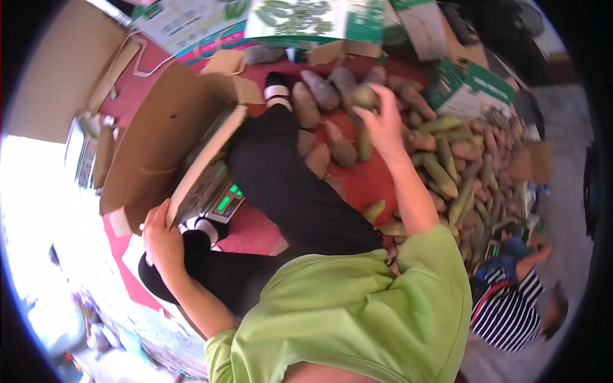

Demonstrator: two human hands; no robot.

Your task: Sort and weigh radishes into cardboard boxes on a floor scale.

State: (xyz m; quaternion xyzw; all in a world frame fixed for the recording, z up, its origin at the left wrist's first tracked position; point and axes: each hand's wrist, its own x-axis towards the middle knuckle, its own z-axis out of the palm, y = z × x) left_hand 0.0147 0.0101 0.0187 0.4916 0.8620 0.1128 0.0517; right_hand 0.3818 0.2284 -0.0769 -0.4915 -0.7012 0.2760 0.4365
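My right hand [386, 124] is raised over the red floor covering, its fingers curled round a greenish-brown vegetable [364, 96]. Motion blurs it, and I cannot make out its exact kind. Low on the left, my left hand [162, 241] grips the near edge of an open brown cardboard box [143, 143]. This box leans beside my bent leg, its contents mostly hidden. Just by its lower side sits a scale with a green lit display [223, 203]. Several long brown and purplish vegetables [320, 90] lie around my right foot.
A large heap of brown, green and yellowish long vegetables [456, 166] spreads to the right. Green-and-white printed cartons [300, 22] stand at the back, another carton [476, 89] beyond the heap. A second scale [80, 153] is far left. A person in a striped shirt [507, 309] sits lower right.
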